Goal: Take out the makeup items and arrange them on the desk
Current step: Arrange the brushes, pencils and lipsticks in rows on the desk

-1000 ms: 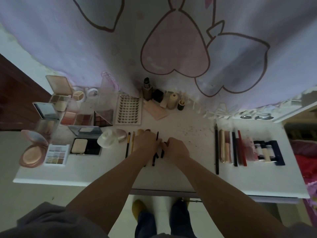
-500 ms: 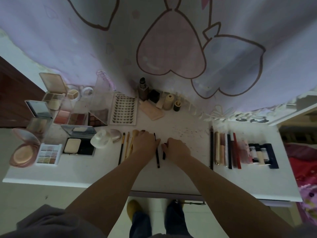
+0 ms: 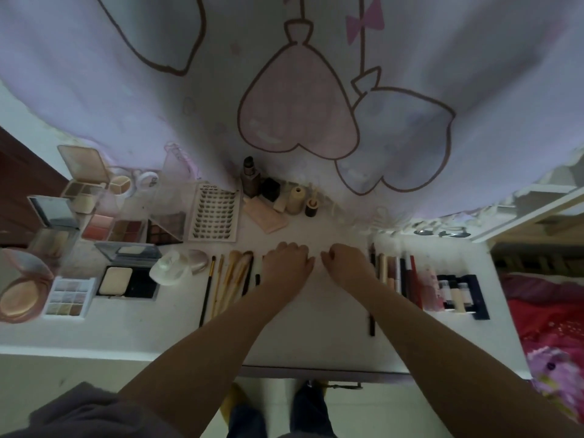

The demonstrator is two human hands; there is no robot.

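My left hand and my right hand rest side by side on the white desk, both with fingers curled under. A short black pencil shows at the left hand's outer edge; whether the hand holds it is hidden. Nothing shows in the right hand. Several tan-handled brushes lie in a row left of the left hand. A row of pens and lip sticks lies right of the right hand, beside a dark blue box of small bottles.
Open palettes and compacts fill the desk's left side, with a lash tray behind the brushes. Bottles stand at the back against a hanging curtain. A long black pencil lies by my right forearm. A red bed sits on the right.
Both hands moved apart and a little farther back on the desk. The black pencils that lay between them are no longer in sight there; one shows at the left hand's edge.
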